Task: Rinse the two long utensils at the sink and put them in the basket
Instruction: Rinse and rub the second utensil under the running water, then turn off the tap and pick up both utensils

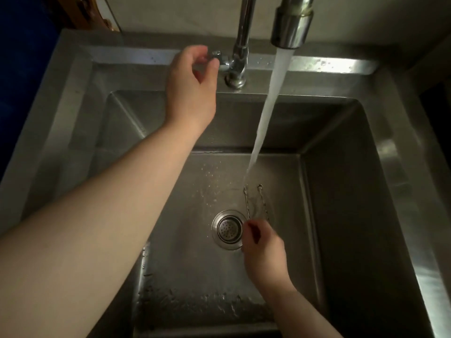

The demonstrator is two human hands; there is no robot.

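Two long utensils (255,202) are getting rinsed under the stream (268,106) as my right hand (262,250) is pinching them low in the sink (341,167). My left hand (192,76), fingers curled, is gripping the tap handle (217,56); next I am expecting to shut it off and look for the basket, unseen here.

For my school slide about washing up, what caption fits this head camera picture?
Right hand holds two long utensils under running water while left hand grips the tap handle.

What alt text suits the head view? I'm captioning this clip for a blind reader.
The right hand holds two thin long metal utensils under running water in a stainless steel sink, beside the round drain strainer. The left hand grips the chrome faucet handle.
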